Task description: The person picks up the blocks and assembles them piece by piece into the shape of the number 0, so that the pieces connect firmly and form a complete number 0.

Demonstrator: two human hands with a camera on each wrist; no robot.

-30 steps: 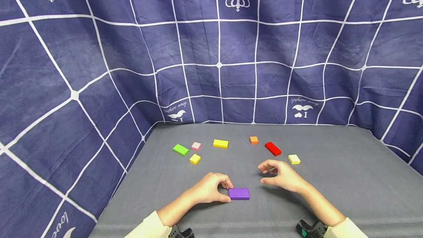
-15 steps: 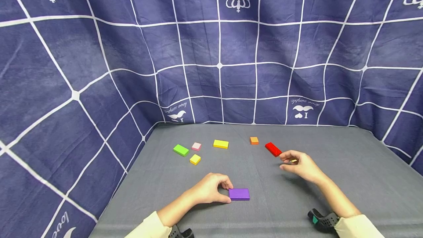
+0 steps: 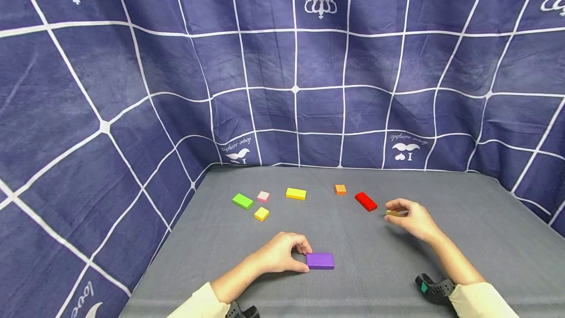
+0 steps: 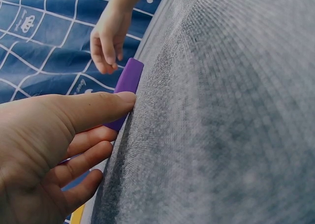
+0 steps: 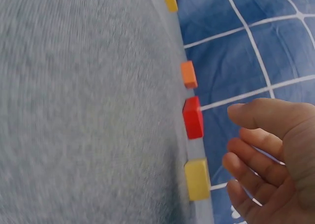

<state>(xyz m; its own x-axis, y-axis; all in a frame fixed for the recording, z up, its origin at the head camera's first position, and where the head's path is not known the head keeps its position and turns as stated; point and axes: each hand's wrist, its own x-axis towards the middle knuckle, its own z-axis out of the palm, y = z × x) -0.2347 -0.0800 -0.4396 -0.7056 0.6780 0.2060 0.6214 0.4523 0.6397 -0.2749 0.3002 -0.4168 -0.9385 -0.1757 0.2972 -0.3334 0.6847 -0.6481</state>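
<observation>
A purple rectangular block (image 3: 320,261) lies flat on the grey cloth. My left hand (image 3: 282,254) pinches its left end between thumb and fingers; the left wrist view shows the thumb laid across the purple block (image 4: 129,76). Farther right, my right hand (image 3: 412,217) hovers with thumb and fingers parted around a pale yellow block (image 3: 393,213), which they partly hide in the head view. In the right wrist view, a gap shows between the curved fingers of the right hand (image 5: 266,155) and the pale yellow block (image 5: 198,179).
Toward the back lie a red block (image 3: 366,201), an orange block (image 3: 340,189) and a long yellow block (image 3: 295,194). At the left are green (image 3: 243,201), pink (image 3: 263,197) and small yellow (image 3: 262,214) blocks. A blue checked curtain (image 3: 265,63) hangs behind the table.
My right hand has travelled right and away from me, from near the purple block to the pale yellow one. The left hand stays at the purple block.
</observation>
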